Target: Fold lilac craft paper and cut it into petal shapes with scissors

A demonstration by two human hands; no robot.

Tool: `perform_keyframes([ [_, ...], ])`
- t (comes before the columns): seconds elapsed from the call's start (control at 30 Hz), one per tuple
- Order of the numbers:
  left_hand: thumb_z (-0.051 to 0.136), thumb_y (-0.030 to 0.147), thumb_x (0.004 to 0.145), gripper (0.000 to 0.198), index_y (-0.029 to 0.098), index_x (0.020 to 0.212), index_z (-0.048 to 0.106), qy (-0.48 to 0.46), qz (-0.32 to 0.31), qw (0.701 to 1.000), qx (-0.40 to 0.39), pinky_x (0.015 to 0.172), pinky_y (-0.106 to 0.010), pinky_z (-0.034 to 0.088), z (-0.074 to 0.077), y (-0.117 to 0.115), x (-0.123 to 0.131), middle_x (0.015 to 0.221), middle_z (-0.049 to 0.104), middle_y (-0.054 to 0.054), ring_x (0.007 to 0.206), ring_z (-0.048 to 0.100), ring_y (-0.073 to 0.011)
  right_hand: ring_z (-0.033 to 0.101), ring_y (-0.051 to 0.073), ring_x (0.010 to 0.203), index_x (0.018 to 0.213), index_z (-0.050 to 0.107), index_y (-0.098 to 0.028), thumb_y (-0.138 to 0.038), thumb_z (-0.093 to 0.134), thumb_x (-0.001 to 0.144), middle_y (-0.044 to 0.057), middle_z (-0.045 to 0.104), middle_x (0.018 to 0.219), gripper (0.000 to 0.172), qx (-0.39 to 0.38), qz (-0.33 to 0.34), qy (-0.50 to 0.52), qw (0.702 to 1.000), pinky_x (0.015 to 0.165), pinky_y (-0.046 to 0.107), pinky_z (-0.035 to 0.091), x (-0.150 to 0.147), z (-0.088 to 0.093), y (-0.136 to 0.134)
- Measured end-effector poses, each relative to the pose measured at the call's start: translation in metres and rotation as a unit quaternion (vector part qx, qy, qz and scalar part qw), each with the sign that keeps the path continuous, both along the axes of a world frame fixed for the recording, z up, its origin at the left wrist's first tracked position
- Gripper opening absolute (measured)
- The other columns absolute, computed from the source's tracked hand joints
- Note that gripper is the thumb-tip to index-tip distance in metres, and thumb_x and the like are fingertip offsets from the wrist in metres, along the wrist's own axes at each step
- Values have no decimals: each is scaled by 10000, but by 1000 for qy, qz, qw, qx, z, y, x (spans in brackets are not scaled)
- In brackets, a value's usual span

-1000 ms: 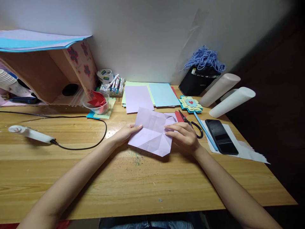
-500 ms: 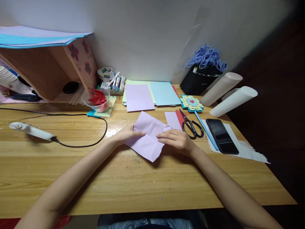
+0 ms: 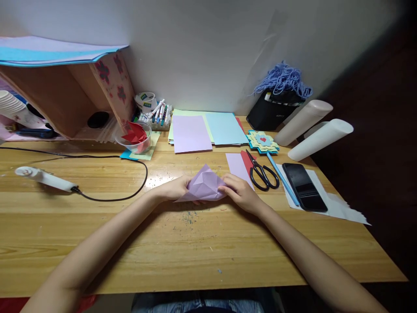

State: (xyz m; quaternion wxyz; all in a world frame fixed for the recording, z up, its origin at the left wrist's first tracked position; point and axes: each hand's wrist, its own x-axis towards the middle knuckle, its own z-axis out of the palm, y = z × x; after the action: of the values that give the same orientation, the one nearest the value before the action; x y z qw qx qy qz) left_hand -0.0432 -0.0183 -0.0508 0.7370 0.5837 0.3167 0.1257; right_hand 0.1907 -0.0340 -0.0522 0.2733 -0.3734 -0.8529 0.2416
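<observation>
A creased lilac paper sheet (image 3: 204, 186) is gathered into a small peaked shape at the middle of the wooden desk (image 3: 182, 243). My left hand (image 3: 174, 190) grips its left side with fingers tucked under the paper. My right hand (image 3: 239, 192) pinches its right side, fingers curled against the fold. Both hands rest low on the desk top and press the paper inward from either side.
Scissors (image 3: 262, 173), a blue pencil (image 3: 282, 178) and a phone (image 3: 304, 186) lie right of my hands. Coloured paper sheets (image 3: 208, 128), markers (image 3: 158, 115) and a bowl of red paper (image 3: 134, 137) sit behind. A white corded tool (image 3: 44, 178) lies left.
The lilac sheet lay nearly flat a second ago. My hands have moved together and collapsed it along its creases into a small raised triangle.
</observation>
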Motion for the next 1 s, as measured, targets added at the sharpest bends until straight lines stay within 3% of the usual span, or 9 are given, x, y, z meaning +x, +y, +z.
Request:
perform_keyframes([
  [0.1, 655, 365, 694, 326, 148, 938, 653, 36, 23, 999, 4, 684, -233, 454, 1, -3, -1, 896, 659, -49, 756, 589, -155, 514, 178, 792, 712, 545, -189, -276, 471, 875, 48, 529, 811, 199, 22, -14, -18, 999, 710, 323, 447, -1, -3, 0],
  [0.2, 472, 542, 785, 488, 139, 1011, 630, 20, 75, 996, -42, 667, -245, 448, 7, -6, -1, 921, 658, -86, 757, 588, -169, 496, 217, 984, 791, 587, -187, -255, 484, 865, 92, 513, 996, 144, 27, -39, 1, 999, 849, 386, 434, -1, -5, 0],
  [0.27, 431, 582, 785, 559, 134, 1075, 598, -3, 82, 996, -31, 716, -273, 450, 14, -8, 1, 977, 647, -109, 813, 590, -193, 480, 228, 1041, 799, 593, -184, -238, 474, 867, 104, 493, 1060, 147, 23, -48, 15, 998, 888, 405, 425, 0, -6, 0],
  [0.4, 704, 349, 627, 597, 166, 1165, 522, 43, 96, 984, 141, 830, -317, 423, 24, -12, 11, 1108, 599, -84, 947, 554, -226, 486, 240, 1012, 810, 594, -191, -212, 487, 852, 107, 499, 1058, 117, 72, -81, 26, 994, 857, 432, 435, 0, -8, 1],
  [0.57, 515, 152, 727, 422, 156, 1149, 506, 95, 129, 959, 233, 806, -293, 426, 22, -20, 20, 1089, 603, -87, 924, 560, -201, 474, 249, 975, 879, 603, -211, -242, 563, 801, 95, 522, 1042, 92, 123, -72, -2, 990, 845, 444, 409, -3, 0, -5],
  [0.7, 464, 200, 801, 353, 181, 1152, 495, 117, 118, 941, 296, 751, -280, 423, 26, -32, 26, 1056, 621, -87, 888, 577, -200, 467, 235, 913, 883, 633, -224, -328, 626, 765, 70, 549, 926, 158, 106, -72, 2, 992, 800, 402, 414, -10, 13, -16],
  [0.87, 458, 264, 840, 400, 213, 1234, 414, 117, 103, 938, 308, 715, -270, 413, 29, -42, 32, 1064, 623, -79, 861, 589, -197, 484, 203, 847, 830, 656, -245, -292, 631, 774, 34, 565, 799, 77, 54, -82, 77, 992, 770, 369, 416, -13, 20, -20],
  [1.0, 480, 296, 830, 262, 194, 1066, 530, 155, 103, 934, 306, 655, -260, 383, 24, -40, 33, 948, 635, -66, 788, 561, -186, 507, 185, 788, 796, 641, -240, -278, 652, 757, 14, 567, 738, 56, -22, -86, 142, 986, 733, 354, 430, -11, 14, -15],
])
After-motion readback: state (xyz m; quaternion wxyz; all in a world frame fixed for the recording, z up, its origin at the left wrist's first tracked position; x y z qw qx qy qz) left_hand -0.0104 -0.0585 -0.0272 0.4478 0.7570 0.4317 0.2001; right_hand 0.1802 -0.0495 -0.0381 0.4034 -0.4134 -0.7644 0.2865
